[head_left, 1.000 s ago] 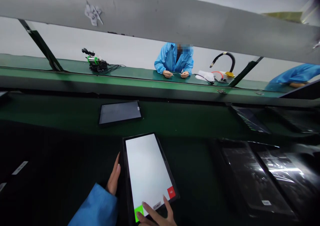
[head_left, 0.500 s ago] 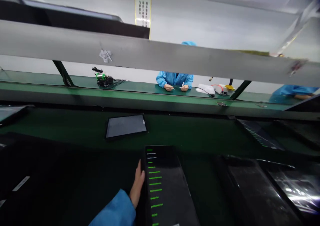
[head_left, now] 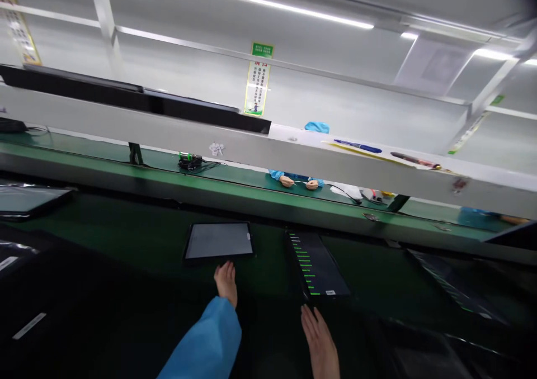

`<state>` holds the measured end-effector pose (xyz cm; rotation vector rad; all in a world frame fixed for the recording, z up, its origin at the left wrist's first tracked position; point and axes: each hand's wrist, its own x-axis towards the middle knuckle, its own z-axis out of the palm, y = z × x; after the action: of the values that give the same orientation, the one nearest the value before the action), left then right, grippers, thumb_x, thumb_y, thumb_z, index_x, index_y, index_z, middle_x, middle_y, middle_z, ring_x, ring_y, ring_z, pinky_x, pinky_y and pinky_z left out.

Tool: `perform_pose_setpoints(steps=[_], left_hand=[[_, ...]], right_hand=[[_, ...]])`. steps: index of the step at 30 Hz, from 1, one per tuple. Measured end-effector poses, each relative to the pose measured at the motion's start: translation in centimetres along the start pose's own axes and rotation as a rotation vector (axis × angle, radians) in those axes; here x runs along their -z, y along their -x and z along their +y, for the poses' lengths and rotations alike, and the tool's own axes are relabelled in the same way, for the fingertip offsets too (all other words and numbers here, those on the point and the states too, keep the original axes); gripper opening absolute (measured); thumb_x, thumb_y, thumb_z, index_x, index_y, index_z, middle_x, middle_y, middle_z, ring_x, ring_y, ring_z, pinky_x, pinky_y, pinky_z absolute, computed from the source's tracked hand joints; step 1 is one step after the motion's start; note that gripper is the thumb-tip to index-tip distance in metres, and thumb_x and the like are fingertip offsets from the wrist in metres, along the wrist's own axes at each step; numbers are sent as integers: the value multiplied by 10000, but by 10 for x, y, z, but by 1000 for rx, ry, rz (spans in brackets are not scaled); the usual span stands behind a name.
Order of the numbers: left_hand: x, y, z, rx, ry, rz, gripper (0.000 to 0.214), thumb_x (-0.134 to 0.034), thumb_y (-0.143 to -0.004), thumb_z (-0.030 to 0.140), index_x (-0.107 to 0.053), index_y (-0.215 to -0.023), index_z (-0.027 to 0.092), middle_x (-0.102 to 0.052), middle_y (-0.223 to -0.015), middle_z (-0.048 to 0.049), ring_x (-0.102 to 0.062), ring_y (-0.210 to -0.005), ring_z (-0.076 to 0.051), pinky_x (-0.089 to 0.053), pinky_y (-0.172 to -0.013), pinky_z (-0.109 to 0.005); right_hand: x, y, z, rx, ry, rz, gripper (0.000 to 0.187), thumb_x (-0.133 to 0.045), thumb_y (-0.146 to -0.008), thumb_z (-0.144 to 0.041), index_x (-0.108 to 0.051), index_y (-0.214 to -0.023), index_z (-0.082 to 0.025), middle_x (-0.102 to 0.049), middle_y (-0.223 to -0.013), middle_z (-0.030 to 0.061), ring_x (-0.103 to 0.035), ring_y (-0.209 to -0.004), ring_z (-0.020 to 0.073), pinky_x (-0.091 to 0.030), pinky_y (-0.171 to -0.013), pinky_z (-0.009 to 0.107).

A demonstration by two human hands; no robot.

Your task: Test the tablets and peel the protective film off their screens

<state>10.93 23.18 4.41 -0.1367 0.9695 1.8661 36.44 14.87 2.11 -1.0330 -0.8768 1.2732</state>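
Observation:
A tablet with a grey screen [head_left: 218,240] lies flat on the green conveyor belt [head_left: 126,233]. My left hand [head_left: 226,281], in a blue sleeve, reaches out flat just below its near edge, holding nothing. To its right lies a dark tablet showing green lines [head_left: 315,264]. My right hand [head_left: 319,342] is stretched out flat just below that tablet's near end, fingers extended, empty and apart from it.
Another tablet [head_left: 31,199] rests on the belt at far left, and a dark one [head_left: 455,281] at right. A grey shelf beam [head_left: 293,155] crosses overhead. Across the line a person's hands [head_left: 298,183] work; a cabled tool [head_left: 189,161] sits nearby.
The screen went from white to black with green lines. The tablet now lies farther out on the belt, free of both hands. My left hand reached toward the grey tablet. The view tilted up.

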Motion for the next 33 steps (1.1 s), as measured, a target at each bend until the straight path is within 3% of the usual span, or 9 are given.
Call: perform_pose_setpoints(steps=[3,5,11,15,23,27,33], left_hand=[[-16,-16,30,139,79,91,414,-545,-880,385,-455,-1233,189,-516,-1207,-96,-575,-970,-208,-537,-778,-383],[-28,-21,42,236,102,133,430,-558,-873,383,-442,-1242,197,-511,-1198,-93,-577,-940,-199,-544,-734,-356],[-50,-20,48,365,129,195,369,-582,-862,354,-491,-1174,180,-536,-1121,-75,-575,-853,-164,-534,-656,-299],[-52,-13,47,364,151,201,371,-608,-847,314,-492,-1176,186,-529,-1137,-72,-574,-869,-167,-534,-662,-296],[-52,-11,62,379,139,238,433,-600,-843,387,-458,-1216,219,-499,-1177,-79,-566,-919,-191,-527,-661,-298],[-47,-17,70,428,63,204,377,-572,-861,389,-481,-1168,189,-534,-1072,-66,-564,-797,-148,-504,-588,-260],[-38,-29,73,321,-96,141,337,-569,-865,388,-510,-1109,164,-556,-977,-42,-546,-712,-120,-492,-574,-257]], right_hand=[[-5,4,9,-35,-112,-21,567,-657,-799,-552,-553,-1228,-195,-513,-1313,86,-447,-1237,272,-306,-1108,466],[-4,4,9,-49,-191,-16,560,-671,-791,-553,-566,-1222,-211,-510,-1319,73,-433,-1250,265,-285,-1119,459],[-1,0,2,-73,-317,-55,577,-677,-766,-591,-602,-1190,-208,-535,-1290,87,-443,-1240,279,-291,-1113,474],[-3,-2,4,-94,-349,-82,562,-706,-759,-558,-612,-1168,-184,-556,-1263,97,-469,-1216,284,-298,-1110,472],[-1,-10,17,-92,-381,-41,569,-761,-704,-548,-625,-1106,-168,-618,-1165,100,-529,-1152,292,-339,-1078,483],[-2,-9,16,-85,-390,-29,608,-763,-701,-549,-607,-1137,-154,-606,-1182,109,-536,-1139,297,-382,-1046,471],[-4,-7,13,-81,-391,-17,639,-777,-672,-564,-611,-1120,-139,-613,-1163,118,-553,-1112,300,-419,-1012,451]])
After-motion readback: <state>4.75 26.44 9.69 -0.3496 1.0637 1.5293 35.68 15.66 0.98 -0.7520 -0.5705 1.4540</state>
